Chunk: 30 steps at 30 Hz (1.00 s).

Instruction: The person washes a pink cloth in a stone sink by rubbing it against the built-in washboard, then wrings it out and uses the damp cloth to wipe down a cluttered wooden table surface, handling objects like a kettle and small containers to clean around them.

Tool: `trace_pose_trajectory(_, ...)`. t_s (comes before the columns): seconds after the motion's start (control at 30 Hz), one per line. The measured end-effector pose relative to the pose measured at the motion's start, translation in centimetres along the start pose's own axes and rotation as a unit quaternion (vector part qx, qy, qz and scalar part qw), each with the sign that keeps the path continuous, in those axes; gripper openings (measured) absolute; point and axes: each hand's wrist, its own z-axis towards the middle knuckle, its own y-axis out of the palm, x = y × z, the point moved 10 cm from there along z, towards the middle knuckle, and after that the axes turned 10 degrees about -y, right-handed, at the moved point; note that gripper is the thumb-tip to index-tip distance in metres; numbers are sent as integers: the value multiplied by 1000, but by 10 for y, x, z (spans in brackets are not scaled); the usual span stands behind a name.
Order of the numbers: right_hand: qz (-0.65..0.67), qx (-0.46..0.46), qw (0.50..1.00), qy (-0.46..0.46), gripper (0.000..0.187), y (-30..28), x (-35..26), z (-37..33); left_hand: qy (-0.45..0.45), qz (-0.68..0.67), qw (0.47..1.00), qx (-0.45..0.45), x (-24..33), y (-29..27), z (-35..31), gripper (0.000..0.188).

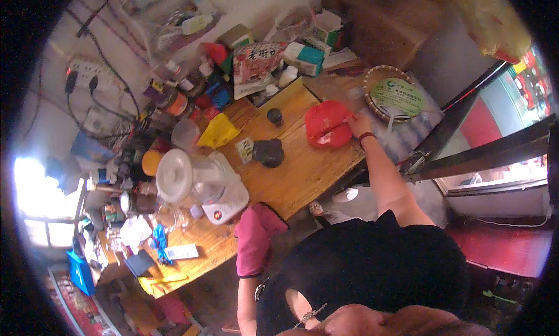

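My right hand (356, 126) is closed on the right edge of a red, folded, cloth-like bundle (326, 122), which rests on the wooden table (317, 172); its exact kind cannot be made out. A dark bead bracelet circles that wrist. Over my left arm is a pink cloth cover (254, 249) with black edges, bent near the table's front edge. My left hand itself does not show. Left of the red bundle are a dark round container (268, 153) and a small dark cup (275, 116).
A white appliance (227, 190) with a clear jug stands left of centre. Bottles, jars and packets crowd the wall side. A woven basket (372, 80) with a green round fan lies at far right. A yellow cloth (219, 130) and a white phone-like device (181, 252) are on the table.
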Motion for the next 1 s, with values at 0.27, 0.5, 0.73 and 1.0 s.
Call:
trace_pose_trajectory(0.27,227,30,973,21,25,-6,36,17,6,37,998,-40,3,10,31,28)
trace_pose_trajectory(0.5,231,213,940,135,29,-7,116,56,8,60,996,-68,4,13,43,26)
trace_pose_trajectory(0.73,289,106,911,275,36,101,114,80,-3,75,993,-88,0,15,47,24)
trace_pose_trajectory(1.0,317,262,843,347,42,116,207,86,26,62,993,-95,11,11,60,22)
